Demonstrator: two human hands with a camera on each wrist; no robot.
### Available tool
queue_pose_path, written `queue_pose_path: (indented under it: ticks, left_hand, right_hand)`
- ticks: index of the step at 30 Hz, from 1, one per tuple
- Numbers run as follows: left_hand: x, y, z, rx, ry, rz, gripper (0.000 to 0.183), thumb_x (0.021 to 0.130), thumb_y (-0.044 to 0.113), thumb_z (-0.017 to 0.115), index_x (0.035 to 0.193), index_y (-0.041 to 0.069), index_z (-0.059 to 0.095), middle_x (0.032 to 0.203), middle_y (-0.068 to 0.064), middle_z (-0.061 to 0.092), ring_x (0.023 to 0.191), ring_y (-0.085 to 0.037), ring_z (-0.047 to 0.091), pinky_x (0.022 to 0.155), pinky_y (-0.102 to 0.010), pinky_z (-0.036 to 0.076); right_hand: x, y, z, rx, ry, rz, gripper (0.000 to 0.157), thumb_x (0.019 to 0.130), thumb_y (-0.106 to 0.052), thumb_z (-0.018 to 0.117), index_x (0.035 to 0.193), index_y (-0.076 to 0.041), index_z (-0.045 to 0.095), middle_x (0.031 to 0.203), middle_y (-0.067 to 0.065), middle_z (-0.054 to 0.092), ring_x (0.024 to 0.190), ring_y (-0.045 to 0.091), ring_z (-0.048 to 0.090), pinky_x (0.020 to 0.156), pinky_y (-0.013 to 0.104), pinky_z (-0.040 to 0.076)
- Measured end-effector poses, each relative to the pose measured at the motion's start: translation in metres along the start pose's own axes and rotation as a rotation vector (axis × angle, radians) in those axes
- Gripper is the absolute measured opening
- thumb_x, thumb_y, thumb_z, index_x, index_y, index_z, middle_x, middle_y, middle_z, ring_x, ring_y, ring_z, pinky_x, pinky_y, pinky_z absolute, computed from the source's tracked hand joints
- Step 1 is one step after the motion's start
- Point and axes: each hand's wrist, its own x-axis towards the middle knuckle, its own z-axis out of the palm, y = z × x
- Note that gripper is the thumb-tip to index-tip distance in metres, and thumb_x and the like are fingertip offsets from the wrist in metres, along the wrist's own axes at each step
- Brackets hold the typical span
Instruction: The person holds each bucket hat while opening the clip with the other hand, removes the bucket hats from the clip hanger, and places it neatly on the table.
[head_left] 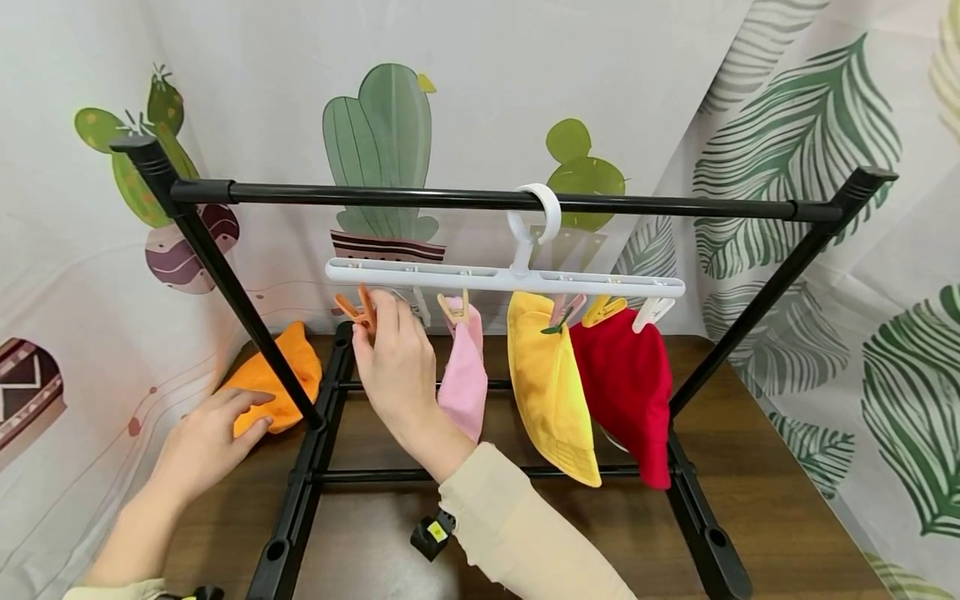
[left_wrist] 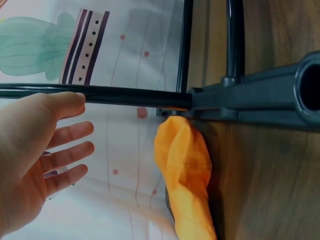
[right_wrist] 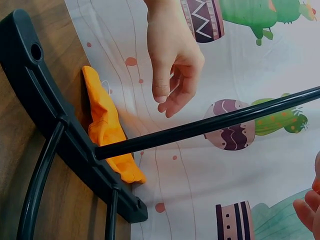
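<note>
My right hand (head_left: 401, 367) is raised to the left end of a white clip hanger (head_left: 450, 273), its thumb and fingers pinching an orange clothespin (head_left: 358, 310). In the right wrist view only part of that hand (right_wrist: 310, 212) shows at the right edge. My left hand (head_left: 213, 442) hovers by a crumpled orange cloth piece (head_left: 288, 383) on the table, fingers loosely bent and holding nothing. The left wrist view shows a gap between this hand (left_wrist: 37, 150) and the orange cloth (left_wrist: 187, 175). Pegged along the hanger are a pink cloth piece (head_left: 463, 379), a yellow hat (head_left: 551, 383) and a red cloth piece (head_left: 630, 383).
The hanger hooks over the top bar (head_left: 360, 197) of a black rack, whose slanted left post (head_left: 240, 300) stands between my hands. Two lower bars (head_left: 375, 476) cross near the wooden table (head_left: 765, 467). Printed curtains (head_left: 255, 75) hang behind and at the sides.
</note>
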Motion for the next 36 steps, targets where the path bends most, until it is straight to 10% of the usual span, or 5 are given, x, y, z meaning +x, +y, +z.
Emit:
queue_pose_path:
  ticks: [36]
  left_hand:
    - [0.012, 0.023, 0.006, 0.005, 0.101, 0.1, 0.032, 0.074, 0.015, 0.075, 0.104, 0.012, 0.066, 0.093, -0.002, 0.064, 0.075, -0.019, 0.06, 0.058, -0.037, 0.047]
  right_hand:
    - [0.006, 0.0, -0.013, -0.026, 0.002, -0.094, 0.025, 0.083, -0.019, 0.064, 0.107, -0.014, 0.058, 0.094, -0.001, 0.058, 0.075, 0.013, 0.055, 0.058, 0.021, 0.047]
